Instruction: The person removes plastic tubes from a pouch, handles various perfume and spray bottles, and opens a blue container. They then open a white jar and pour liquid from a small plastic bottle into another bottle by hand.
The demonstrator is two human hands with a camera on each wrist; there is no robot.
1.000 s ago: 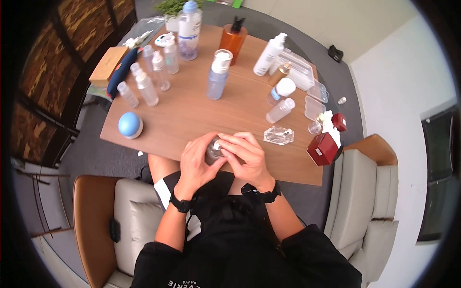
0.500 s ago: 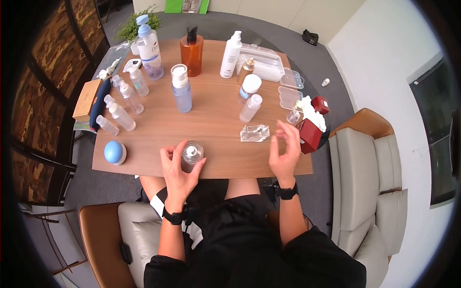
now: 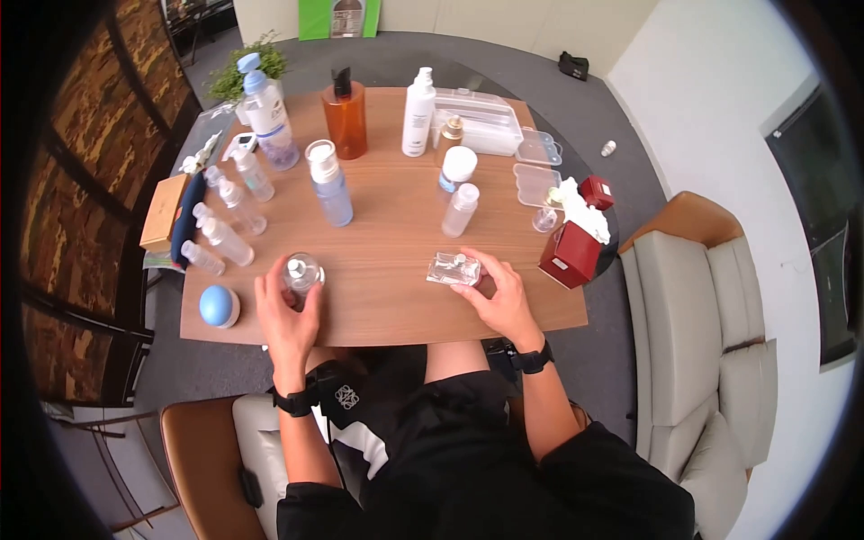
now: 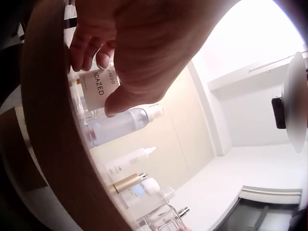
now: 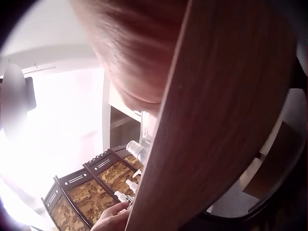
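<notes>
My left hand (image 3: 290,315) holds a round clear glass perfume bottle (image 3: 304,270) near the table's front left, thumb on one side and fingers on the other. Its pale printed label (image 4: 98,90) shows between thumb and fingers in the left wrist view. Farther right, my right hand (image 3: 504,301) pinches the right end of a rectangular clear glass perfume bottle (image 3: 447,269) between thumb and forefinger. That bottle's silver sprayer (image 4: 184,211) points up like the neighbouring bottles' tops. In the right wrist view the table edge hides the right fingertips.
A blue-topped round container (image 3: 219,307) stands left of my left hand. Small pump bottles (image 3: 227,241) line the left side. A frosted bottle (image 3: 460,212) stands just behind the rectangular one. At right is a dark red box (image 3: 571,256); a clear plastic case (image 3: 490,135) lies at the back.
Both hands were at the round bottle; the right hand left it and reached the rectangular bottle, which lay flat and now stands. The left hand has moved left with the round bottle.
</notes>
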